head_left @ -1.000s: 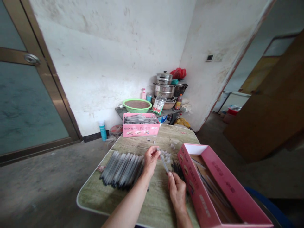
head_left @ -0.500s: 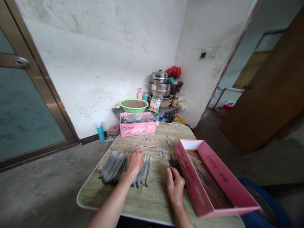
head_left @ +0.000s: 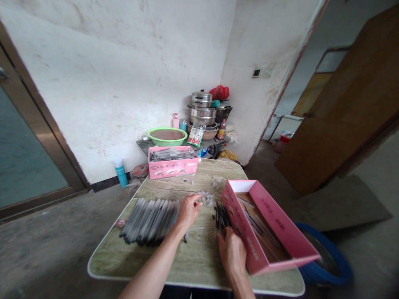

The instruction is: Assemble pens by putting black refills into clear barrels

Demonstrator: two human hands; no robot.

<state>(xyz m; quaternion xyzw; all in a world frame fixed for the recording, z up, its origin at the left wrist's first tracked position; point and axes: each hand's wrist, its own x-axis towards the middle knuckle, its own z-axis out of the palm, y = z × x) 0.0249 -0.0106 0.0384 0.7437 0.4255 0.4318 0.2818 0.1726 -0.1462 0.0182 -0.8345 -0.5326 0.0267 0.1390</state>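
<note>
My left hand reaches over the right end of a row of translucent, dark-ended pen barrels. Its thumb and forefinger are bent with a small gap between them, at the edge of a scatter of small whitish clear pieces. My right hand is closed at the near end of a bunch of thin black pieces, beside the long pink box. Whatever its fingertips hold is hidden. Inside that box lie a few loose slim sticks.
A second pink box full of slim barrels stands at the table's far edge. Beyond it are a green basin and stacked steel pots. A blue tub sits on the floor at right.
My left hand has moved right, from above the barrels to the whitish pieces. My right hand is now lower against the black pieces. The whole view has shifted slightly.
</note>
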